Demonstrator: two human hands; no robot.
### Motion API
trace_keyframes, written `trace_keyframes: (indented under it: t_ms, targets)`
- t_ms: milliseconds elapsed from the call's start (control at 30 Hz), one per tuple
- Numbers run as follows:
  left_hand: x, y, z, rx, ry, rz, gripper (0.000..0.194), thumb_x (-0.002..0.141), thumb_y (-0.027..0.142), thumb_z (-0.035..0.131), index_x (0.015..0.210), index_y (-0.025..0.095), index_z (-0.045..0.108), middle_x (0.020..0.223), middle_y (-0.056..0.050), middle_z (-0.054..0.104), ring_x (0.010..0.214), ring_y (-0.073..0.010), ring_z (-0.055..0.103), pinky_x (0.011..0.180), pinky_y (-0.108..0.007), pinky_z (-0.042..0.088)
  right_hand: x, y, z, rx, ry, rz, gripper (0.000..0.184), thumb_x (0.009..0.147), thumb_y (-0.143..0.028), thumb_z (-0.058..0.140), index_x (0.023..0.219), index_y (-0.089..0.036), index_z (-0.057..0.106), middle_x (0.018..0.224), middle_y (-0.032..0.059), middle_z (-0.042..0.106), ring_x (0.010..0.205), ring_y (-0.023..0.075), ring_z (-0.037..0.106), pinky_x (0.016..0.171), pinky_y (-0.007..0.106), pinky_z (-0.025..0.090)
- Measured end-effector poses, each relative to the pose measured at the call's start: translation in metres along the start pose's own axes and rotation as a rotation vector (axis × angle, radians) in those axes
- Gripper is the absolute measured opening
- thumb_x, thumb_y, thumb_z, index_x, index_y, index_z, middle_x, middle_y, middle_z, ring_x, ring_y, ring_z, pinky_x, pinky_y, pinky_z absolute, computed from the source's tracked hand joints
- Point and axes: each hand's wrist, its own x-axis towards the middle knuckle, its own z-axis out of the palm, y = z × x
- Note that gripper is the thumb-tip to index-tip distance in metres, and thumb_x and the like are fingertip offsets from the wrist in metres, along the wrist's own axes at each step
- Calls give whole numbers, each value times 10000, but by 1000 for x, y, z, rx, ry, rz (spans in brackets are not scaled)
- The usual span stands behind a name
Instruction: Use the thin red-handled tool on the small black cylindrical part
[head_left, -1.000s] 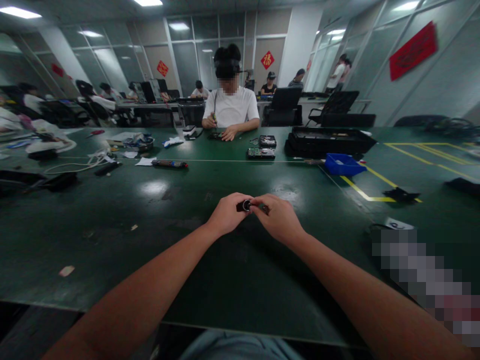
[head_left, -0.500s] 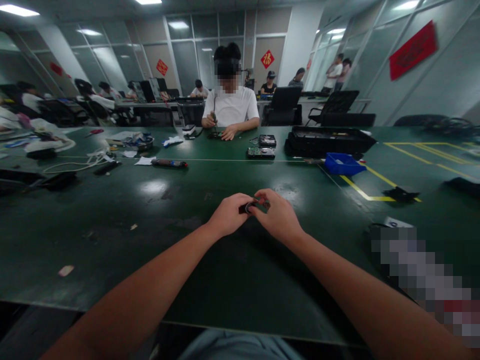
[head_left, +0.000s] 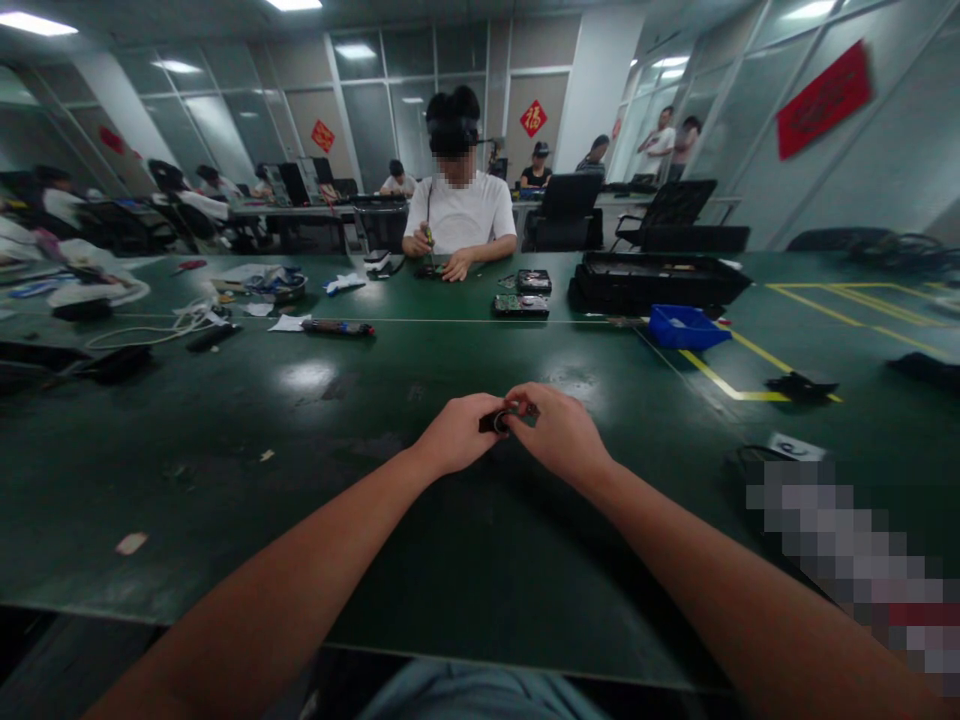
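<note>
My left hand (head_left: 459, 430) is closed around a small dark part with a shiny round rim (head_left: 495, 421), held just above the green table. From the other side my right hand (head_left: 556, 428) meets it, its thumb and fingers pinched close against the rim. The fingertips of both hands nearly touch. Much of the dark part is hidden by my fingers, so its kind is unclear. Whether my right fingers also hold something small of their own cannot be made out.
Beyond my hands lie a dark pen-shaped tool (head_left: 339, 328), two hard drives (head_left: 520, 304), a black tray (head_left: 660, 285) and a blue bin (head_left: 688, 328). Across the table a person (head_left: 459, 215) works with a screwdriver. A black clip-like piece (head_left: 801, 387) lies right, paper scraps left.
The fingers of my right hand have shifted slightly at the dark part. Both hands stay together in nearly the same spot. The person opposite has moved the tool hand a little.
</note>
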Motion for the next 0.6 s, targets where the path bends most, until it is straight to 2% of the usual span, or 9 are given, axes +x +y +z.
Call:
trace_keyframes:
  t_ms: [133, 367, 467, 600]
  targets:
    - [0, 0, 0, -6, 13, -13, 285, 813, 125, 683, 1086, 202, 710, 1091, -52, 727, 1022, -208, 671, 918, -352, 522, 0, 0, 0, 10, 3, -11, 146, 836, -220, 645, 980, -207, 665, 899, 33, 680, 802, 177, 614, 708, 310, 443]
    - [0, -2, 1, -22, 32, 25, 294, 810, 105, 684, 1088, 195, 715, 1110, -56, 727, 1042, -196, 671, 948, -345, 523, 0, 2, 2, 38, 3, 42, 371, 777, -246, 714, 1134, -188, 630, 938, 56, 668, 834, 200, 618, 738, 341, 478]
    - [0, -4, 2, -27, 74, 0, 306, 808, 118, 703, 1101, 202, 714, 1116, -50, 728, 1030, -192, 675, 940, -341, 526, 0, 3, 2, 114, 61, 56, 399, 816, -230, 651, 1207, -158, 607, 987, 88, 674, 859, 210, 629, 756, 355, 505]
    - [1, -11, 3, -5, 174, -95, 361, 782, 124, 741, 1131, 214, 708, 1126, -45, 728, 1036, -198, 674, 949, -345, 524, 1, 3, 0, 172, 176, 21, 308, 908, -197, 502, 1177, -154, 646, 1079, 121, 667, 932, 221, 640, 837, 388, 513]
